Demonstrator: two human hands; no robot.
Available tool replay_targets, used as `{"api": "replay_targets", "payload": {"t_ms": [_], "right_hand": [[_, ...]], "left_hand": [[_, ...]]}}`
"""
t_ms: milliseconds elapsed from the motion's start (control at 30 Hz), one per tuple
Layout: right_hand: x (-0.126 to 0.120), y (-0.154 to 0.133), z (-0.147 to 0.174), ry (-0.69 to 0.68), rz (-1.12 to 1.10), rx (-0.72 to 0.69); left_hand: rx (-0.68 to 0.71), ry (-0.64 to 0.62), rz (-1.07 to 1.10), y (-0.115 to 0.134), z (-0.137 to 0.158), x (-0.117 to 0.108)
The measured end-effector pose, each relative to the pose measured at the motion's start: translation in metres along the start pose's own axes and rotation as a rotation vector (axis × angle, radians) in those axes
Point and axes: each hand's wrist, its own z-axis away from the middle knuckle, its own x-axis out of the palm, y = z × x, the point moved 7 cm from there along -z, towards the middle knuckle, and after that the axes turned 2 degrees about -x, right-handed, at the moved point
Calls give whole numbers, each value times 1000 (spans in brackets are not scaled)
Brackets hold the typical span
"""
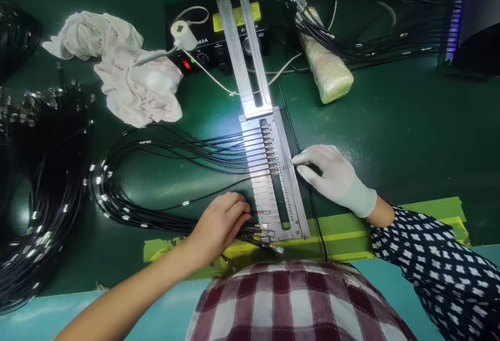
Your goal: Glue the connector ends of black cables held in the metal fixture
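A metal fixture (292, 174) with a slotted plate lies in front of me. Several thin black cables (219, 149) run into its upper grooves, their small metal connectors (267, 140) lined up along the slot. My bare left hand (224, 218) is closed on a black cable at the plate's lower left; that cable's metal end (265, 212) pokes out past the fingertips. More loose connector ends (265, 234) lie just below. My right hand (336, 174), in a white glove, pinches at the fixture's right edge; a small dark thing shows at its fingertips, too little visible to name.
A long metal bracket (234, 44) extends back over a black control box (203, 54). Crumpled white cloth (136, 80) lies left of it, a plastic-wrapped block (328, 70) right. Cable bundles (50, 185) fill the left side. A black cord (289, 117) passes beside the fixture.
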Motion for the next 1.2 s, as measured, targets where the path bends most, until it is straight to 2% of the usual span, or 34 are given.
{"api": "replay_targets", "payload": {"t_ms": [100,233,433,533,667,767,933,1067,1200], "right_hand": [[0,0,-1,-6,6,5],[0,-1,-1,0,20,4],[-1,-1,-1,2,24,-9],[-1,-1,-2,5,23,-8],[0,-1,-2,-1,19,-1],[0,0,-1,9,19,-8],[1,1,-1,14,19,-9],[1,1,-2,29,20,-20],[0,-1,2,40,21,-45]], "left_hand": [[12,124,64,-1,-12,-10],[119,267,-92,5,-35,-14],[301,321,-280,13,-50,-7],[357,333,-269,13,-50,-7],[396,283,-235,13,-52,-5],[380,287,-230,14,-49,-6],[232,259,-329,6,-36,1],[236,243,-365,5,-32,10],[213,244,-407,11,-28,2]]}}
